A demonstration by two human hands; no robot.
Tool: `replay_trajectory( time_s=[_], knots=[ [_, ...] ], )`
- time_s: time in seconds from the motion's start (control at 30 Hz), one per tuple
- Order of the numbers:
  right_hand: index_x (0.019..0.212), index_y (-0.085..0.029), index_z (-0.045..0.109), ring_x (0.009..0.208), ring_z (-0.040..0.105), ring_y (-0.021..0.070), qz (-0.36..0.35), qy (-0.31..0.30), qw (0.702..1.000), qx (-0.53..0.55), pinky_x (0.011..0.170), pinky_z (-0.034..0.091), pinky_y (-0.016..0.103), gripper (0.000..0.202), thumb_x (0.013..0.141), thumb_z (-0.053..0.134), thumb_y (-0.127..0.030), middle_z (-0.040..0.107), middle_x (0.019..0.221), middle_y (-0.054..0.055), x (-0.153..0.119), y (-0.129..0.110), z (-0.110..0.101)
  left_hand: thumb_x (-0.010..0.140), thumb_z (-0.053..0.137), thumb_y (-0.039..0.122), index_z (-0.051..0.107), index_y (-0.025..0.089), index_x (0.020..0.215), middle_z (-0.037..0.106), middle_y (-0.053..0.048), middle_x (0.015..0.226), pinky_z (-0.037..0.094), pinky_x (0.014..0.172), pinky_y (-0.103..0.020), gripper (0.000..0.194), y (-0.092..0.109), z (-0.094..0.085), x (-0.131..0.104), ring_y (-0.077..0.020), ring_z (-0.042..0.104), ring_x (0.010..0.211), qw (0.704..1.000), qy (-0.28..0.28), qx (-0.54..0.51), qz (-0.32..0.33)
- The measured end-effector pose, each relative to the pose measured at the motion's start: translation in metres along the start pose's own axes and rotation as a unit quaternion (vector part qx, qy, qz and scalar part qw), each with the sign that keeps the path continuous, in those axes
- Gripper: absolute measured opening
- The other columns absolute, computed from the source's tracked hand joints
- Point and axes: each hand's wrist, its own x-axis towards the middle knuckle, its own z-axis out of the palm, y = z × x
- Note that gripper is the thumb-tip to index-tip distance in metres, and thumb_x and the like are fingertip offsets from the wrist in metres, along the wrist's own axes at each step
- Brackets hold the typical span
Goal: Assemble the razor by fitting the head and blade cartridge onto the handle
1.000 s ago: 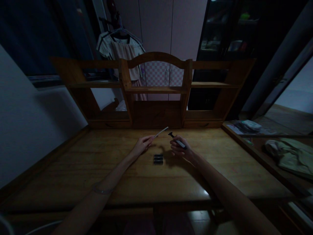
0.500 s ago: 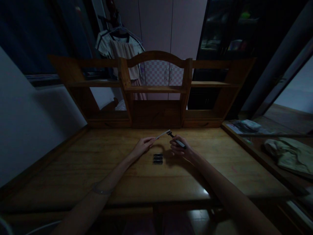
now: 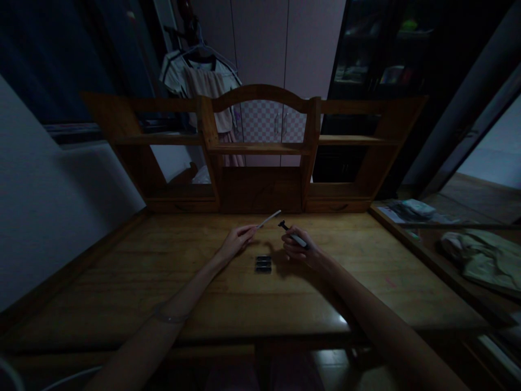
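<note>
My left hand (image 3: 238, 242) pinches one end of a thin pale stick (image 3: 269, 218), which slants up to the right; its exact kind is unclear. In my right hand (image 3: 303, 245), fingers are wrapped round the grey and black handle of a razor (image 3: 300, 240). Its small black T-shaped head points up and left, a short gap from the stick's far tip. On the desk below, between the hands, lies a small clear case with three dark pieces (image 3: 263, 264) in a row. Both hands hover over the wooden desk (image 3: 183, 304).
A wooden shelf unit (image 3: 260, 147) with open compartments rises along the desk's back edge. To the right, a lower surface holds a folded pale cloth (image 3: 484, 258) and a plastic-wrapped packet (image 3: 418, 207). A wall (image 3: 61, 179) borders the left side.
The stick's tip and the razor head were touching or nearly so; now they are apart. The stick has tilted up a little, and the razor head has dropped slightly.
</note>
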Motion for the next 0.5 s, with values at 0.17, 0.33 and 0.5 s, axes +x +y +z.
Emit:
replay_trajectory(
  time_s=[0.17,0.33,0.5],
  knots=[
    [0.053,-0.022,0.03,0.026,0.025,0.0066,0.002,-0.02,1.0,0.013,0.052,0.05,0.027,0.034,0.082,0.039,-0.037,0.033,0.035,-0.009,0.0015,0.001,-0.0039,0.074,0.059,0.054,0.064,0.01,0.111,0.037,0.005,0.049,0.013,0.04,-0.02,0.058,-0.0008,0.0014,0.0003,-0.0045,0.027,0.041,1.0,-0.003,0.025,0.014],
    [0.052,-0.022,0.03,0.026,0.025,0.0065,-0.003,-0.024,0.999,0.024,0.053,0.051,0.027,0.034,0.082,0.039,-0.037,0.032,0.033,-0.009,0.0016,0.0005,-0.0049,0.075,0.059,0.051,0.065,0.009,0.111,0.042,0.004,0.048,0.017,0.042,-0.02,0.056,0.0032,0.0017,-0.0009,-0.0058,0.03,0.043,0.999,0.015,0.039,0.032],
    [0.054,-0.021,0.032,0.026,0.024,0.0059,-0.003,-0.008,1.0,0.024,0.048,0.049,0.026,0.033,0.081,0.042,-0.037,0.033,0.036,-0.009,0.0,-0.0005,-0.0012,0.074,0.06,0.052,0.066,0.008,0.109,0.043,0.003,0.048,0.02,0.044,-0.021,0.057,0.0071,0.0029,-0.0032,-0.0065,0.03,0.045,0.999,0.01,0.042,0.031]
  ],
)
